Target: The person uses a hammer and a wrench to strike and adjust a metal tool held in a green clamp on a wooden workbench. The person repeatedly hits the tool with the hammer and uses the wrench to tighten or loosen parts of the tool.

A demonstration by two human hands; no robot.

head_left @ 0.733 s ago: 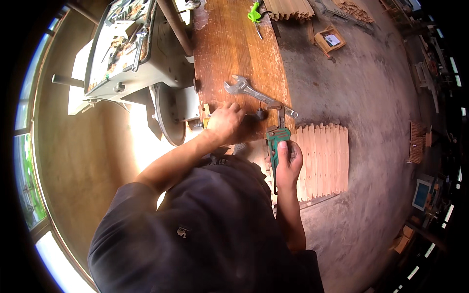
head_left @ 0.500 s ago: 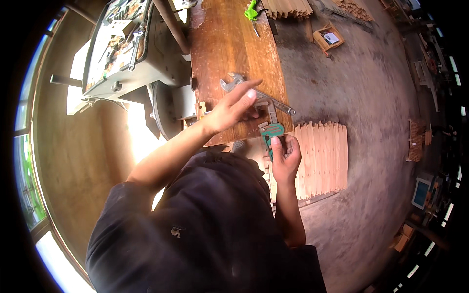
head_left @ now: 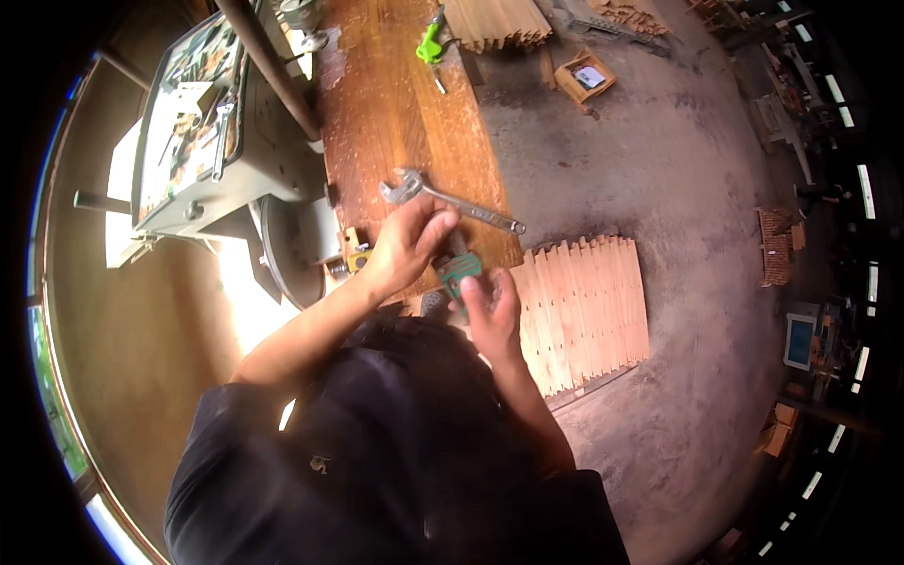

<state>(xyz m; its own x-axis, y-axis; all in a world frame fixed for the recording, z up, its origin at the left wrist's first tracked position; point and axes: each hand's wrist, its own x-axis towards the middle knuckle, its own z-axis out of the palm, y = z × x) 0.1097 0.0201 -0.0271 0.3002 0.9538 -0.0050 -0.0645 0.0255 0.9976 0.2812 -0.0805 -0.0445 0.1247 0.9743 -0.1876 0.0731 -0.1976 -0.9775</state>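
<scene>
A green pipe wrench [head_left: 460, 267] with a metal jaw is held over the near end of the wooden bench [head_left: 405, 104]. My right hand [head_left: 494, 315] grips its green body, thumb on top. Curled around the jaw end is my left hand [head_left: 411, 243], which hides most of the jaw; its fingertips are partly out of sight. Just beyond my left knuckles, a silver adjustable wrench [head_left: 480, 215] lies slantwise on the bench, its head to the left.
Left of the bench stands a machine with a tool-strewn tray [head_left: 188, 118]. A bright green tool [head_left: 430, 44] lies farther up the bench. Stacked wooden slats [head_left: 589, 311] are on the floor to the right, and a small wooden box [head_left: 586, 75] sits beyond.
My left hand has gone from spread fingers above the jaw to curled around it. The view has shifted, so the bench appears farther left. My right hand still grips the pipe wrench.
</scene>
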